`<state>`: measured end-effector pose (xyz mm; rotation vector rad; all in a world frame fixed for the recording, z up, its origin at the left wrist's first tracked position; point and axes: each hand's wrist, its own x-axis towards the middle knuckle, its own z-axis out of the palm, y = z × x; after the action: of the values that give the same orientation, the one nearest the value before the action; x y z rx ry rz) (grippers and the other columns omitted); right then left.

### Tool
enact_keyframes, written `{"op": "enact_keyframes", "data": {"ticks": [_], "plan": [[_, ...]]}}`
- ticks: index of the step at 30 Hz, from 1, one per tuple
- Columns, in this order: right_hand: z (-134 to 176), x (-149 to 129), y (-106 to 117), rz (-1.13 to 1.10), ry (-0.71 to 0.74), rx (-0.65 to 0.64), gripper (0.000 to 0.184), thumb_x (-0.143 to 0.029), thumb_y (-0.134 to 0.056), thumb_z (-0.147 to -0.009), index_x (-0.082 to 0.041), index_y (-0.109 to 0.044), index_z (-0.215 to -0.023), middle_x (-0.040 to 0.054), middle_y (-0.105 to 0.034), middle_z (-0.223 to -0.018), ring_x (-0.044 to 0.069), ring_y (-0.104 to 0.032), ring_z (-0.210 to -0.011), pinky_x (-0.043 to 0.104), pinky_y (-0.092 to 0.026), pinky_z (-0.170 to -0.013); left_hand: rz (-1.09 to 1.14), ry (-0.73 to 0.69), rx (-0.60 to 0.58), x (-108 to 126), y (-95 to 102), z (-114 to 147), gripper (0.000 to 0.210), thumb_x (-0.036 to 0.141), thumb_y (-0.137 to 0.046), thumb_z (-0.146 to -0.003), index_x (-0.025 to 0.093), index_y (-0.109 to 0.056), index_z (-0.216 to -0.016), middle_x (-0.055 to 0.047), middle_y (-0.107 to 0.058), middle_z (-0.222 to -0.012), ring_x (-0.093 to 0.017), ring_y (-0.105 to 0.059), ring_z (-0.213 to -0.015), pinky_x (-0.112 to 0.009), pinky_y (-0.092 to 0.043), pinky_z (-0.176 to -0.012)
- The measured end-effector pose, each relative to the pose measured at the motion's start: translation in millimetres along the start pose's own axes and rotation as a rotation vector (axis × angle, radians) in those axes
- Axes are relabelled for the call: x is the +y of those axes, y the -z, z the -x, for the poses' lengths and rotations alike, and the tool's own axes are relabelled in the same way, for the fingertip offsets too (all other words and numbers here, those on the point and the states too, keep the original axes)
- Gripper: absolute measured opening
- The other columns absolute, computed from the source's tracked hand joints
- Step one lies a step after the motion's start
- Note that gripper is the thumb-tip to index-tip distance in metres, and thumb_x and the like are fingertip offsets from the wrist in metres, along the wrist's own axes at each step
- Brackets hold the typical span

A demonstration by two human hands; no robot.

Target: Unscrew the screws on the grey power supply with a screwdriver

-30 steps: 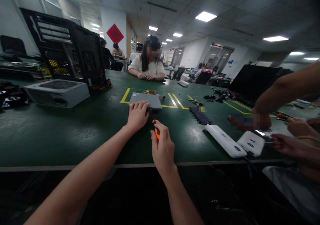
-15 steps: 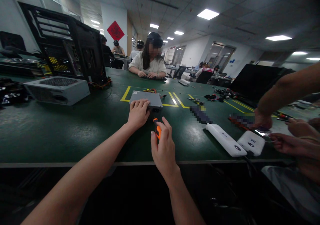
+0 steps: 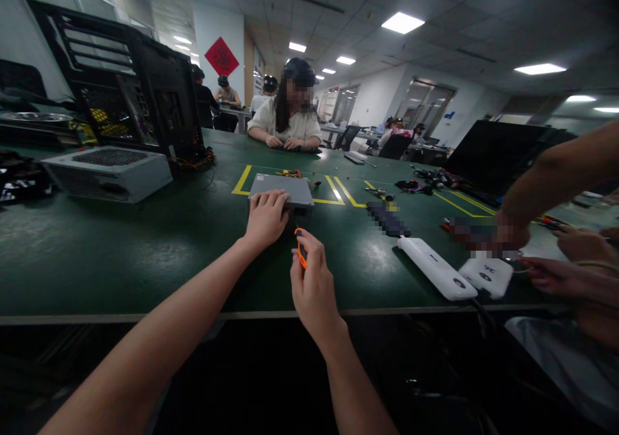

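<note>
A grey metal computer power supply (image 3: 294, 191) sits on the green table in front of me, with coloured cables at its far side. My left hand (image 3: 265, 216) grips its near left part, fingers laid over the top face. My right hand (image 3: 313, 270) is closed round an orange and black screwdriver (image 3: 302, 254), whose handle shows between thumb and fingers. The screwdriver's thin shaft points at the near side of the power supply; I cannot tell whether the tip touches it.
At left stand another power supply (image 3: 111, 176) and a black computer case (image 3: 140, 87). White power banks (image 3: 435, 270) lie at right, where another person's arm (image 3: 561, 171) reaches in. Across the table sits a person (image 3: 285, 113). Yellow tape (image 3: 355, 193) marks the table.
The screwdriver has turned a little in my right hand, and its handle now shows a narrower orange edge. My left hand stays on the power supply.
</note>
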<state>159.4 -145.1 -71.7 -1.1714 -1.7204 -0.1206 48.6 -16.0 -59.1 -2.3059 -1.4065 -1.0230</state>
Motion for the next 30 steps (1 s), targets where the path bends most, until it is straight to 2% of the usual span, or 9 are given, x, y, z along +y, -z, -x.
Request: {"op": "enact_keyframes", "data": {"ticks": [5, 7, 11, 14, 17, 19, 23, 28, 30], "plan": [[2.0, 4.0, 1.3, 0.004, -0.125, 0.006, 0.027, -0.028, -0.035, -0.095, -0.016, -0.044, -0.117, 0.0136, -0.058, -0.114, 0.022, -0.060, -0.109, 0.039, -0.058, -0.082, -0.011, 0.000, 0.005, -0.2, -0.3, -0.3, 0.036, 0.026, -0.041, -0.088, 0.020, -0.050, -0.122, -0.008, -0.052, -0.131, -0.027, -0.043, -0.119, -0.044, -0.026, -0.101], [2.6, 3.3, 2.6, 0.009, -0.115, 0.002, 0.029, -0.029, -0.036, -0.094, -0.015, -0.044, -0.118, 0.0150, -0.057, -0.117, 0.022, -0.059, -0.110, 0.039, -0.057, -0.084, -0.014, 0.000, 0.008, -0.1, -0.5, -0.3, 0.036, 0.026, -0.041, -0.088, 0.020, -0.050, -0.122, -0.008, -0.052, -0.131, -0.027, -0.043, -0.119, -0.044, -0.026, -0.101], [2.5, -1.0, 3.3, 0.041, -0.019, -0.069, 0.031, -0.018, -0.034, -0.093, -0.015, -0.041, -0.124, 0.0172, -0.044, -0.134, 0.022, -0.046, -0.126, 0.040, -0.051, -0.096, -0.014, -0.002, 0.011, -0.4, -1.2, -0.1, 0.036, 0.028, -0.041, -0.089, 0.020, -0.050, -0.122, -0.008, -0.052, -0.131, -0.026, -0.043, -0.120, -0.043, -0.026, -0.102], [0.6, -0.9, 3.1, 0.075, -0.014, -0.089, 0.029, -0.019, -0.032, -0.094, -0.018, -0.047, -0.119, 0.0144, -0.050, -0.130, 0.021, -0.052, -0.120, 0.039, -0.052, -0.093, -0.010, -0.008, 0.016, -1.2, -1.5, 0.0, 0.036, 0.028, -0.041, -0.088, 0.020, -0.050, -0.122, -0.008, -0.052, -0.131, -0.026, -0.043, -0.119, -0.043, -0.026, -0.102], [-0.5, 1.1, 3.7, 0.086, -0.081, -0.018, 0.026, -0.027, -0.034, -0.095, -0.017, -0.051, -0.113, 0.0132, -0.058, -0.119, 0.021, -0.060, -0.108, 0.037, -0.057, -0.083, -0.002, -0.010, 0.018, -1.4, -1.3, -0.1, 0.036, 0.027, -0.042, -0.088, 0.020, -0.050, -0.123, -0.009, -0.052, -0.131, -0.027, -0.043, -0.120, -0.044, -0.027, -0.101], [0.2, 1.2, 4.1, 0.065, -0.089, -0.004, 0.027, -0.028, -0.037, -0.094, -0.016, -0.049, -0.114, 0.0135, -0.058, -0.116, 0.022, -0.060, -0.108, 0.036, -0.057, -0.082, 0.001, -0.010, 0.019, -1.1, -1.1, -0.2, 0.037, 0.027, -0.043, -0.087, 0.020, -0.050, -0.122, -0.009, -0.053, -0.130, -0.027, -0.043, -0.119, -0.044, -0.027, -0.101], [2.9, 0.3, 2.6, 0.060, -0.026, -0.075, 0.029, -0.019, -0.036, -0.092, -0.013, -0.045, -0.119, 0.0180, -0.047, -0.130, 0.023, -0.049, -0.123, 0.038, -0.052, -0.093, -0.006, -0.009, 0.022, -0.5, -1.0, -0.2, 0.036, 0.027, -0.042, -0.088, 0.019, -0.051, -0.121, -0.009, -0.053, -0.130, -0.027, -0.044, -0.119, -0.044, -0.027, -0.100], [3.1, 3.2, 1.5, 0.048, -0.102, -0.025, 0.027, -0.024, -0.035, -0.094, -0.016, -0.044, -0.118, 0.0149, -0.057, -0.119, 0.023, -0.060, -0.109, 0.039, -0.058, -0.082, -0.010, -0.012, 0.021, -0.6, -0.6, -0.5, 0.035, 0.026, -0.043, -0.087, 0.019, -0.051, -0.121, -0.008, -0.053, -0.130, -0.027, -0.044, -0.118, -0.044, -0.028, -0.100], [3.3, 2.8, 2.7, 0.026, -0.104, -0.021, 0.027, -0.026, -0.037, -0.094, -0.016, -0.044, -0.118, 0.0147, -0.056, -0.119, 0.023, -0.059, -0.110, 0.039, -0.058, -0.082, -0.009, -0.012, 0.022, -0.5, -0.6, -0.5, 0.035, 0.026, -0.042, -0.088, 0.019, -0.051, -0.121, -0.008, -0.053, -0.130, -0.027, -0.044, -0.119, -0.044, -0.028, -0.100]]}}
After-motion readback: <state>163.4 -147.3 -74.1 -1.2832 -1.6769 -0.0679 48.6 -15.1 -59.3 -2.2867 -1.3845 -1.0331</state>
